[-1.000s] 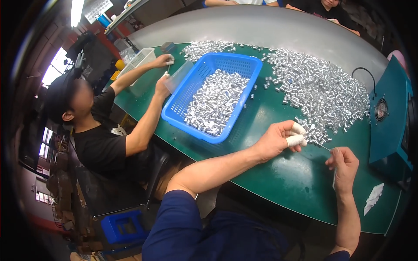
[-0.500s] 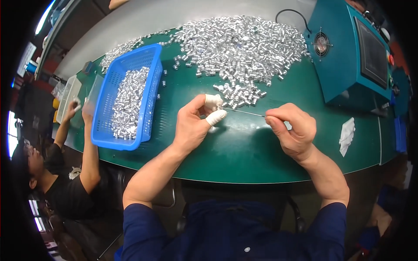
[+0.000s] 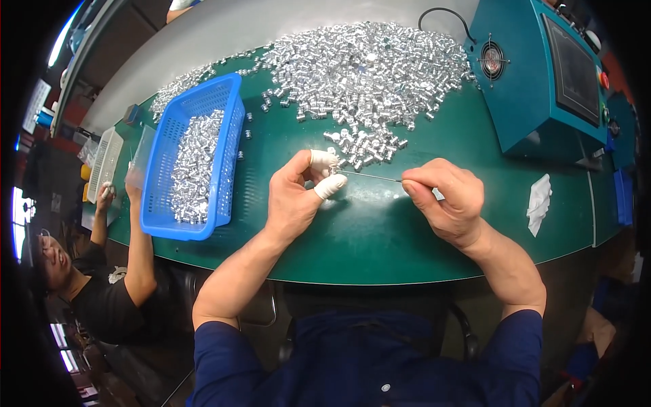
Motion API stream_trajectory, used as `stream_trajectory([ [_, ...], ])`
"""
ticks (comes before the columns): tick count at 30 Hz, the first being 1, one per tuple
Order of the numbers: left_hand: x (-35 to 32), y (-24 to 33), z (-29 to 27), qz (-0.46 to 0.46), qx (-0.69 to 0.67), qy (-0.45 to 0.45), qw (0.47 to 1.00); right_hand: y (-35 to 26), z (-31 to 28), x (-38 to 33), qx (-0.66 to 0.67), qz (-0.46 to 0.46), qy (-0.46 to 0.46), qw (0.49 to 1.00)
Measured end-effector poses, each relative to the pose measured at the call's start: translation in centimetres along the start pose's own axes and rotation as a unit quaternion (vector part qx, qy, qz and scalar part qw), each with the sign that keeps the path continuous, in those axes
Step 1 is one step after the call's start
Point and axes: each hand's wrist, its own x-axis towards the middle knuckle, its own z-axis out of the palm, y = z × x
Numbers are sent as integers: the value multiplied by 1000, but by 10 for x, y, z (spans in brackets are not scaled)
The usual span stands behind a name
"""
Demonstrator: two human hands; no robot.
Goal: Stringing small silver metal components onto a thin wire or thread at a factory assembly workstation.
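Note:
White finger covers wrap the thumb and a finger of my left hand (image 3: 298, 190), which pinches a small silvery metal part (image 3: 336, 167). My right hand (image 3: 447, 200) grips the end of a thin metal rod (image 3: 371, 176) between thumb and forefinger. The rod's far tip reaches the part; whether it goes inside is too small to tell. Just beyond my left fingertips lies a small cluster of silvery cylindrical metal parts (image 3: 369, 144), joined to a large heap of the same parts (image 3: 366, 71).
A blue plastic basket (image 3: 230, 146) holding many metal parts stands left of my hands. At the right are a teal machine (image 3: 519, 81) with a screen and fan, and a crumpled white tissue (image 3: 539, 203). A co-worker (image 3: 102, 298) sits at the far left beside a white basket (image 3: 105, 159).
Both hands keep their grips, and the rod still meets the part. The whole view has shifted slightly. The co-worker's far hand has moved lower, toward their body.

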Motion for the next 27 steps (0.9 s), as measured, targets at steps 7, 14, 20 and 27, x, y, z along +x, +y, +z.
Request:
stream_trajectory([
  [7, 3, -3, 3, 54, 11, -11, 998, 2, -3, 1, -56, -92, 1, 994],
  [14, 2, 12, -5, -81, -110, -30, 990, 5, 6, -2, 115, 195, 15, 974],
  [20, 8, 4, 2, 27, 21, -55, 998, 18, 3, -5, 287, 495, 23, 820],
  [27, 0, 9, -6, 33, 46, -50, 997, 9, 9, -2, 302, 513, -4, 804],
])
